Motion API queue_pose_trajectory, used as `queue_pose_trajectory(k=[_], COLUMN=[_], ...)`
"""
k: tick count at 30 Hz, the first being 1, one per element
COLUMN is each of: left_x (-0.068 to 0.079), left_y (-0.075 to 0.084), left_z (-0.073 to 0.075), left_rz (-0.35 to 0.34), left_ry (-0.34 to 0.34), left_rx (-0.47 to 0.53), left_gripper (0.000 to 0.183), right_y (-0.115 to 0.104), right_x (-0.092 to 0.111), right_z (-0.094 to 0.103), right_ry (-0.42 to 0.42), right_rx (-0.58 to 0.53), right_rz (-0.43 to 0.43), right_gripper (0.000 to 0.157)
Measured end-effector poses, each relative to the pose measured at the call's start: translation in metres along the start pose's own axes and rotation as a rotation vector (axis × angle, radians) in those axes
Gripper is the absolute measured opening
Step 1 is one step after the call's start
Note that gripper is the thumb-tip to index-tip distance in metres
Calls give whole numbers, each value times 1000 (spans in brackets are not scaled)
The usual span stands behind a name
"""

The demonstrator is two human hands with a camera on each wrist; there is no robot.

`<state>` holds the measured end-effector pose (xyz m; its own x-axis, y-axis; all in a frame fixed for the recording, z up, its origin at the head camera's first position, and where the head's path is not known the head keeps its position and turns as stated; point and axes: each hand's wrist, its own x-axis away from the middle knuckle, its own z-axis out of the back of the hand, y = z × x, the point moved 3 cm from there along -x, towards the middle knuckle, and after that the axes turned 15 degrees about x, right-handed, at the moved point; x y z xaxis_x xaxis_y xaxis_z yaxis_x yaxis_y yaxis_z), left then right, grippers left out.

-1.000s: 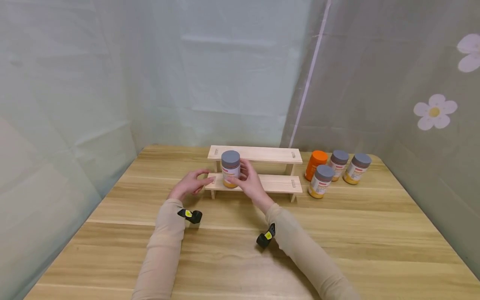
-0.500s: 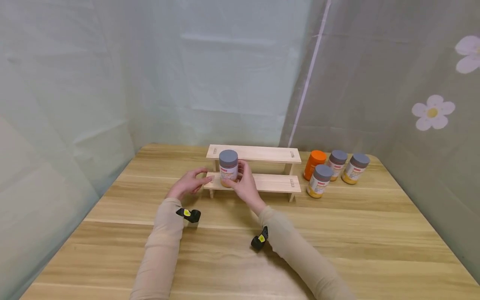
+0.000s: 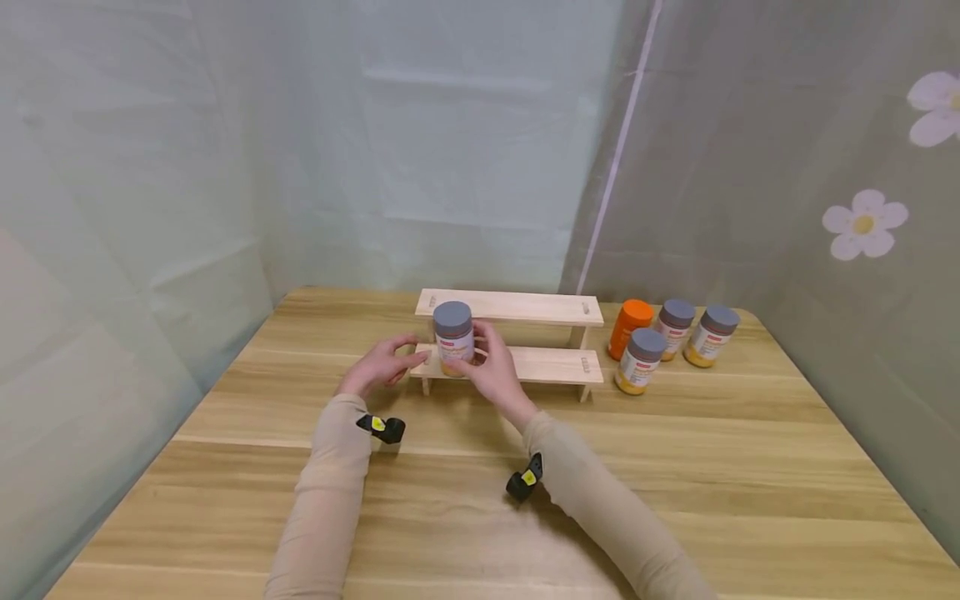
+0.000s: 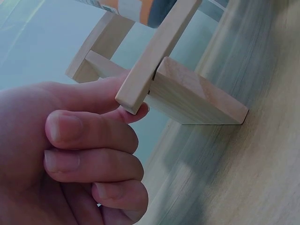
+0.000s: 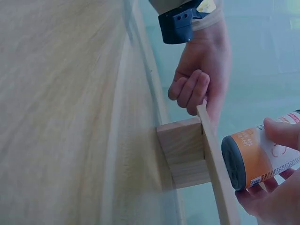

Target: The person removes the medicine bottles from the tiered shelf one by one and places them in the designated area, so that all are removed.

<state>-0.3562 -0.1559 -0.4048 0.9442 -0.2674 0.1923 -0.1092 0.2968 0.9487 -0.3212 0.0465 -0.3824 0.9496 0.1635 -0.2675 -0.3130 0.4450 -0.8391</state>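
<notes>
In the head view, a two-tier wooden shelf (image 3: 551, 365) stands on the table. Thumb and index finger of my left hand (image 3: 382, 364) pinch the left end of its lower board; the other fingers are curled in the left wrist view. My right hand (image 3: 497, 371) grips a jar (image 3: 453, 337) with a grey lid and white label, upright over that board's left part. Seen from the right wrist, the jar's dark base (image 5: 233, 161) lies right by the board (image 5: 215, 164); whether they touch I cannot tell.
Right of the shelf stand an orange bottle (image 3: 630, 329) and several more grey-lidded jars (image 3: 641, 362) close together. The upper board (image 3: 517, 307) rises behind the lower one. Hanging cloth (image 3: 450, 150) closes off the table's back and sides.
My right hand has moved the jar slightly left along the lower board. The left hand stays at the board's end.
</notes>
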Motion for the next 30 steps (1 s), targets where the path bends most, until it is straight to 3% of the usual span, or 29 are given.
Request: queue_pose_trajectory(k=[7, 14, 19, 30], left_x=[-2, -2, -1, -1], left_y=[0, -2, -4, -5], left_z=[-1, 1, 3, 3], left_rz=[-1, -26, -42, -34], left_ry=[-3, -8, -14, 20], left_rx=[4, -8, -8, -35], left_gripper=[62, 64, 65, 64], right_y=[-2, 8, 17, 25], right_x=[7, 19, 24, 35], right_z=[19, 39, 50, 73], right_ry=[16, -13, 26, 30], right_rx=[-29, -40, -17, 27], right_rz=[6, -16, -27, -4], right_gripper=[63, 64, 63, 65])
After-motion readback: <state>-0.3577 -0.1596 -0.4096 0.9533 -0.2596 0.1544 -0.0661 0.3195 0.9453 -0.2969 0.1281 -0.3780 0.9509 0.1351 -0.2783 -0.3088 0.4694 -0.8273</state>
